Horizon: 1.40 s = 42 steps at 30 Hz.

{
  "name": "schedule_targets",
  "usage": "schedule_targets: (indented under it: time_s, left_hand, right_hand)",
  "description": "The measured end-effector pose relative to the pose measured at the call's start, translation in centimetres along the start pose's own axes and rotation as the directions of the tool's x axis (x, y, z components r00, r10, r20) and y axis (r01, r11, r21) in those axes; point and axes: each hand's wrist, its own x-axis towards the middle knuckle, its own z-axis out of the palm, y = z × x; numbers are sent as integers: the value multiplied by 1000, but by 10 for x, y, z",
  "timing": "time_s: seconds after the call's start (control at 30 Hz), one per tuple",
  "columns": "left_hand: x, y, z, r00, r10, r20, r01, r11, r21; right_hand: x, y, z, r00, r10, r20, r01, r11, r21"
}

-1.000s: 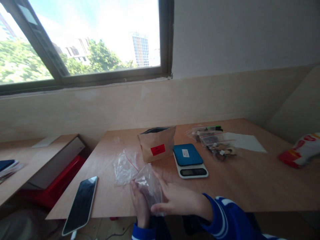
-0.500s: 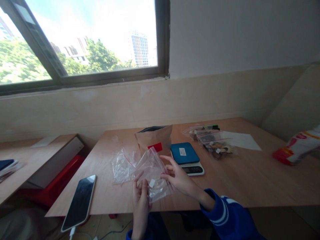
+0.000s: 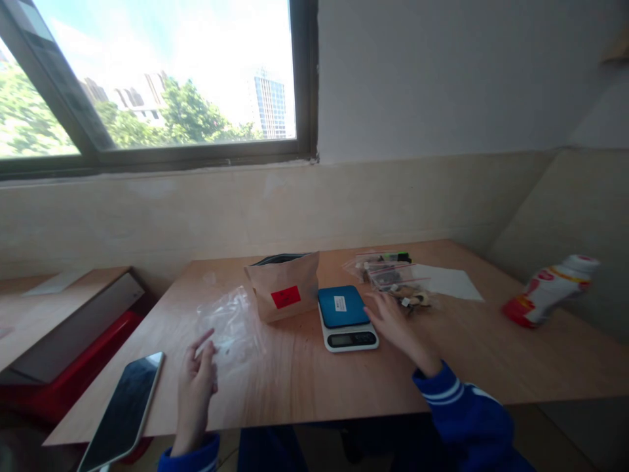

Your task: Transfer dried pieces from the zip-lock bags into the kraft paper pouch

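Observation:
My left hand (image 3: 197, 377) hovers over the near left part of the table, thumb and index finger apart, and nothing shows between them. Just beyond its fingertips lie clear zip bags (image 3: 233, 331), blurred and overlapping. My right hand (image 3: 396, 328) reaches forward with its fingers loosely extended and holds nothing that I can see. It is beside the right edge of a white kitchen scale (image 3: 352, 338) with a blue top; whether it touches the scale, I cannot tell. A brown paper pouch (image 3: 304, 288) with a red label stands with its mouth open behind the scale's left side.
Several filled zip bags (image 3: 388, 275) lie behind my right hand, partly over a white paper sheet (image 3: 449, 282). A red-and-white bottle (image 3: 548, 292) leans at the far right. On the left, a phone (image 3: 122, 410) overhangs the table's front edge.
Both hands have let go of the clear zip bag, which now lies with the other one on the left. My left hand moved left and my right hand moved right; the view shifted right.

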Motion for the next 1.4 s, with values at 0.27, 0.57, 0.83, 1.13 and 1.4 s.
schedule_targets:
  time_s: [0.27,0.57,0.83,1.13,1.4]
  left_hand:
    - [51,-21,-3,965,237,-111,-83,679,729]
    - [28,-45,22,979,155,136,-193,453,871]
    - [22,-12,25,945,326,3,-264,760,594]
    - [-84,36,120,766,83,638,3,991,-132]
    - [-112,18,148,693,-256,674,656,611,-442]
  right_hand:
    - [-11,87,17,914,280,-293,-385,825,-413]
    - [-16,105,-11,894,213,-395,-270,958,-94]
    - [-40,94,-75,666,503,-551,-458,859,231]
    - [-61,-50,-57,823,306,-479,8,836,549]
    - [-74,-96,-42,943,-127,-306,291,761,580]
